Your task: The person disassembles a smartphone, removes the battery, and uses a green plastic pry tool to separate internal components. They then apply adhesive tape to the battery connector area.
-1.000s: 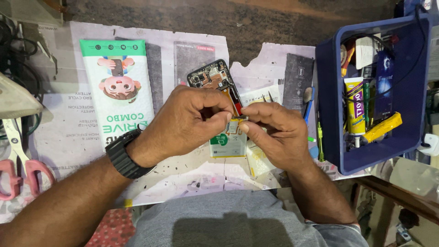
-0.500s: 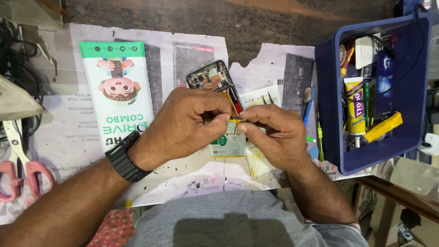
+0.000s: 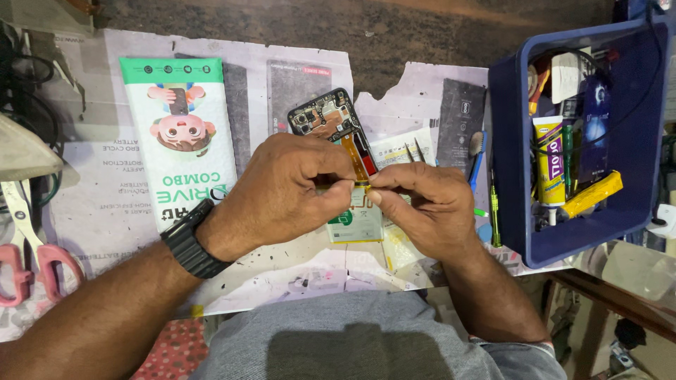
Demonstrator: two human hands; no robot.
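Hardly anything has shifted: both hands stay pinched together over the opened phone (image 3: 331,123) on the newspaper. Left hand (image 3: 285,190) and right hand (image 3: 422,204) nip something small, hidden between their fingertips, above the phone's battery (image 3: 357,219), apparently steadying it; blue tool tray (image 3: 637,204) sits alongside.

- The dark desk (image 3: 436,35) carries newspaper (image 3: 91,190).
- A blue bin (image 3: 514,211) sits at its right.
- Pink-handled scissors (image 3: 28,246) lie at its left.
- A green packet (image 3: 183,134) rests on the newspaper.
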